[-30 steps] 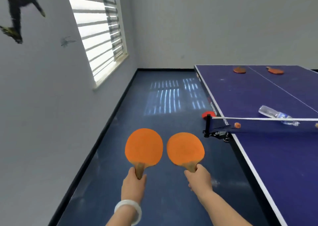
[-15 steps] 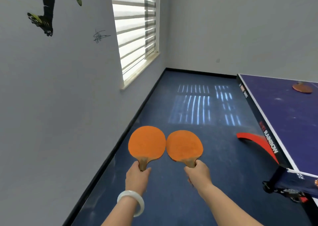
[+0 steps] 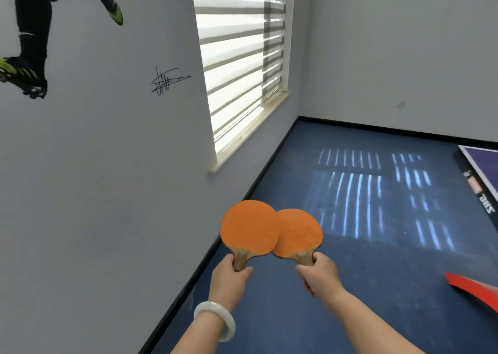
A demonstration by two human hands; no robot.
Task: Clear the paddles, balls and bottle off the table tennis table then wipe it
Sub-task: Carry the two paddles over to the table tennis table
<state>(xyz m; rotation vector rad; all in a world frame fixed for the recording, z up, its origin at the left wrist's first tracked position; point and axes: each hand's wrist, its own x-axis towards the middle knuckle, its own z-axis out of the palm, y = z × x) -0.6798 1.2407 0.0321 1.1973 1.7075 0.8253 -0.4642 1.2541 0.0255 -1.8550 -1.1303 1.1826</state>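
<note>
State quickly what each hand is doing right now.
Left hand: closed, holding the left paddle.
Right hand: closed, holding the right paddle.

A window (image 3: 242,65) with striped blinds is set in the pale grey side wall (image 3: 107,192). Left of the window, a black signature (image 3: 168,81) and a decal of booted legs (image 3: 29,38) are seen. Below the window, bars of light (image 3: 358,200) are cast on the dark blue floor (image 3: 296,313). Right of the window, the far wall (image 3: 404,43) is marked by a small patch (image 3: 401,104), possibly a socket plate.
</note>
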